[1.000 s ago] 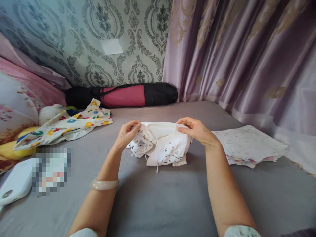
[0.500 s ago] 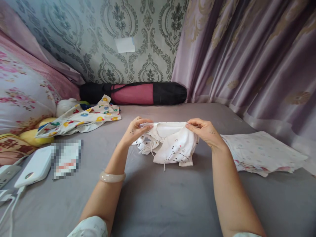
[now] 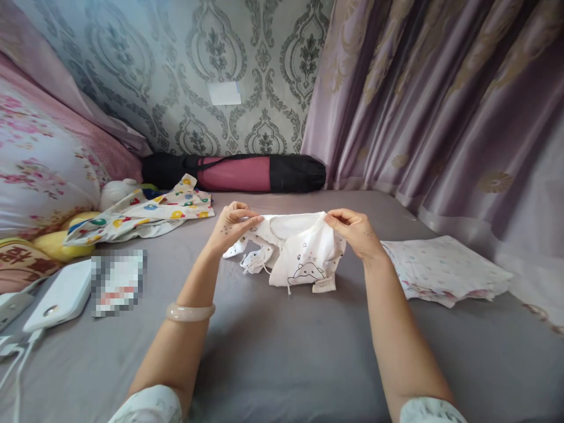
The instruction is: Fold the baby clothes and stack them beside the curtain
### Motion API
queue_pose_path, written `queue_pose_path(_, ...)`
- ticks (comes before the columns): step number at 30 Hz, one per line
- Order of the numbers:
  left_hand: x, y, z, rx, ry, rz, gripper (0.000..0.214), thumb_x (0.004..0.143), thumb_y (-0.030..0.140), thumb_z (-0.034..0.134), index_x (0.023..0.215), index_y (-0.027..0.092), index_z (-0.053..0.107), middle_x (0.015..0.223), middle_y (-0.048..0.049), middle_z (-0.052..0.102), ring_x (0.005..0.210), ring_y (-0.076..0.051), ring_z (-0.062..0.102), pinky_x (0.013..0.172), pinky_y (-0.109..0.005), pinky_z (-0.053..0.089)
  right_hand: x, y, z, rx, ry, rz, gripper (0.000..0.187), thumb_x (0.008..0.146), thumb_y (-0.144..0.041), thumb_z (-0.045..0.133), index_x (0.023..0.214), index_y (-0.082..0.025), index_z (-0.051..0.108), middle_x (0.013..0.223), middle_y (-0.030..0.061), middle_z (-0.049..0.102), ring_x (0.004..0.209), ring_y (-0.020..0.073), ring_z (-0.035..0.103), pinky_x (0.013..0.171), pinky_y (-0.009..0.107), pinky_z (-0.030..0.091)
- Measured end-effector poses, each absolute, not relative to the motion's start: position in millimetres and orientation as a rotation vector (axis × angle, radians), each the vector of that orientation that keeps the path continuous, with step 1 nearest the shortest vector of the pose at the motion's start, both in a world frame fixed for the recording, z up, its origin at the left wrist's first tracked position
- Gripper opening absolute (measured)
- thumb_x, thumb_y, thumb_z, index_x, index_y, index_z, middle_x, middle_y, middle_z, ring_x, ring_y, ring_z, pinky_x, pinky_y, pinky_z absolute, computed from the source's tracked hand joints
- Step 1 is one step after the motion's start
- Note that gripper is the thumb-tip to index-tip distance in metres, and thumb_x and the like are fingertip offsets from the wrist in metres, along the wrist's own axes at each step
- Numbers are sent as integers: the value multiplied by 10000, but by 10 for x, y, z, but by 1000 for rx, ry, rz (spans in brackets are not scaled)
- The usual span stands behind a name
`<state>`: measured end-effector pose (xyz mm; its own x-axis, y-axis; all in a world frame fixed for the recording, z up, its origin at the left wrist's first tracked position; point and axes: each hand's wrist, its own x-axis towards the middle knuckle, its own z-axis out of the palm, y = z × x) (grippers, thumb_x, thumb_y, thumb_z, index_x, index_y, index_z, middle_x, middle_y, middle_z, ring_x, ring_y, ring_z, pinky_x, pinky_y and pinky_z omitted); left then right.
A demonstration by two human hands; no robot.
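A small white baby top [image 3: 293,258] with a line-drawn animal face and thin tie strings is stretched between my hands. My left hand [image 3: 233,226] pinches one shoulder near the neckline. The opposite shoulder is pinched between thumb and fingers of my right hand [image 3: 352,230]. The neckline faces up and the lower part hangs down to the bed sheet. A bunched sleeve with dark prints droops below my left fingers. A pale bangle [image 3: 190,312] circles my left forearm.
On the grey bed sheet [image 3: 282,352], a stack of folded printed cloths [image 3: 447,267] lies right. Colourful patterned clothing [image 3: 147,210], a white power bank [image 3: 59,296] with cable and a blurred packet [image 3: 118,283] lie left. A black-and-red rolled bag [image 3: 233,173] rests against the wall.
Both hands have shifted slightly left and up with the baby top, whose top edge looks tauter. The camera view has tilted a little upward.
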<state>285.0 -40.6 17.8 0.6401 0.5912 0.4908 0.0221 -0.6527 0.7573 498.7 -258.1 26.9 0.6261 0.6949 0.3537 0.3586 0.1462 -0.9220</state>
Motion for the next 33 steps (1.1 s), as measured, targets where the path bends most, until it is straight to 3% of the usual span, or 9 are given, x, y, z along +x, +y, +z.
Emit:
queue_pose_path(6, 2652, -486, 677, 2299, 446, 975, 295, 753, 479, 659, 703, 200, 740, 792, -47, 639, 745, -168, 569, 735, -296, 448, 4961, -2676, 473, -1564, -1061, 419, 356, 647, -504, 765, 861, -220, 749, 916, 52, 736, 868, 215, 654, 794, 355, 516)
queue_pose_path(9, 2505, -583, 991, 2383, 414, 912, 281, 728, 476, 671, 698, 204, 732, 734, -40, 646, 704, -159, 561, 683, -277, 448, 4923, -2777, 709, -1619, -1167, 452, 290, 631, -466, 780, 802, -233, 754, 824, 33, 731, 786, 203, 650, 730, 337, 509)
queue_pose_path(14, 2250, -693, 1352, 2205, 314, 868, 270, 731, 455, 687, 783, 194, 735, 724, -37, 651, 665, -152, 579, 599, -263, 446, 4810, -2914, 1147, -1564, -1201, 240, 283, 666, -475, 764, 792, -224, 737, 767, 33, 701, 722, 187, 618, 648, 324, 479)
queue_pose_path(19, 2277, -649, 1290, 2170, 449, 771, 270, 644, 428, 761, 668, 166, 703, 554, 0, 587, 532, -115, 516, 491, -229, 370, 4765, -2847, 1295, -1660, -1315, 303, 322, 643, -497, 763, 756, -196, 741, 687, 15, 668, 657, 172, 590, 609, 306, 446)
queue_pose_path(23, 2347, -637, 1240, 1985, 410, 843, 357, 666, 493, 740, 775, 155, 709, 654, -29, 650, 555, -119, 541, 500, -231, 390, 4790, -2765, 1284, -1585, -1285, 297, 381, 678, -554, 712, 827, -204, 735, 727, 10, 674, 659, 160, 582, 622, 304, 452)
queue_pose_path(28, 2395, -576, 1212, 1921, 415, 838, 363, 614, 484, 787, 750, 157, 709, 654, -35, 660, 550, -121, 551, 506, -237, 411, 4853, -2681, 1210, -1559, -1290, 154, 375, 705, -552, 686, 831, -202, 729, 775, 12, 683, 725, 165, 587, 695, 305, 465)
queue_pose_path(33, 2439, -510, 1137, 1844, 484, 708, 367, 556, 462, 829, 722, 152, 724, 654, -57, 681, 555, -139, 574, 510, -251, 429, 4913, -2639, 1151, -1587, -1278, 246, 383, 656, -559, 721, 787, -199, 726, 705, 2, 666, 652, 155, 568, 627, 294, 450)
